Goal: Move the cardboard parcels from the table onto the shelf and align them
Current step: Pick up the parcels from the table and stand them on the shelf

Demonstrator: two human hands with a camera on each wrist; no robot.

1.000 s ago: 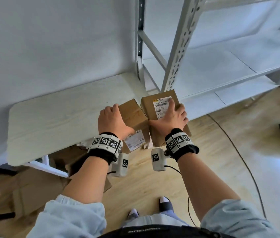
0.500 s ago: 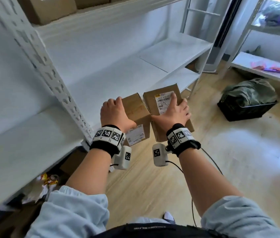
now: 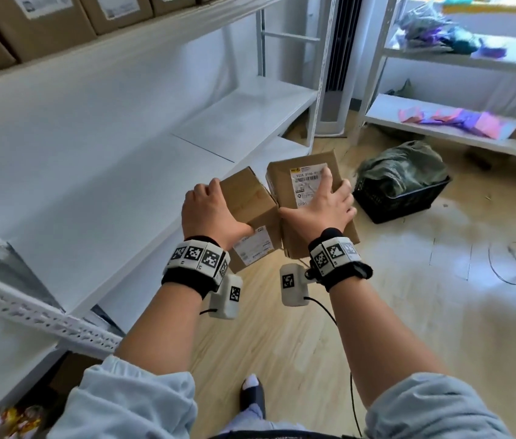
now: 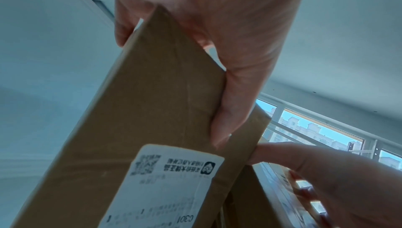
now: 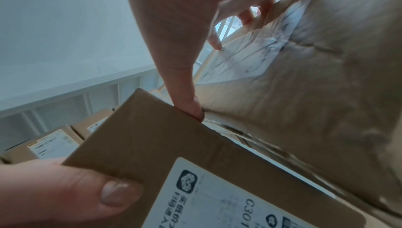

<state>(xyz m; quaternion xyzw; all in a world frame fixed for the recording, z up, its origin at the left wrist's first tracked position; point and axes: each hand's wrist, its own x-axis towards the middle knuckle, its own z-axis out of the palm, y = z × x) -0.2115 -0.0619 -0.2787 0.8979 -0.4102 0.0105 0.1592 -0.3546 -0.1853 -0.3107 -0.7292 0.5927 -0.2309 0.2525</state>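
Observation:
Two cardboard parcels are carried side by side in the air, touching, beside the white shelf board [image 3: 92, 153]. My left hand [image 3: 209, 213] grips the smaller parcel [image 3: 247, 201], fingers over its far left side and thumb on the near face above a white label. In the left wrist view that parcel [image 4: 152, 111] fills the middle. My right hand [image 3: 323, 204] grips the larger parcel [image 3: 294, 185], fingers spread across its top label. In the right wrist view the larger parcel [image 5: 315, 94] is on the right and the smaller one [image 5: 174, 154] below.
A row of labelled parcels [image 3: 44, 23] stands on the upper shelf. A black basket of green cloth [image 3: 402, 185] sits on the wooden floor to the right. Behind it is a second shelf unit [image 3: 440, 128] with coloured sheets. A perforated upright [image 3: 29, 305] crosses the lower left.
The view has swung from the table to the long shelf. Both hands have carried their parcels along with it, and neither grip has changed.

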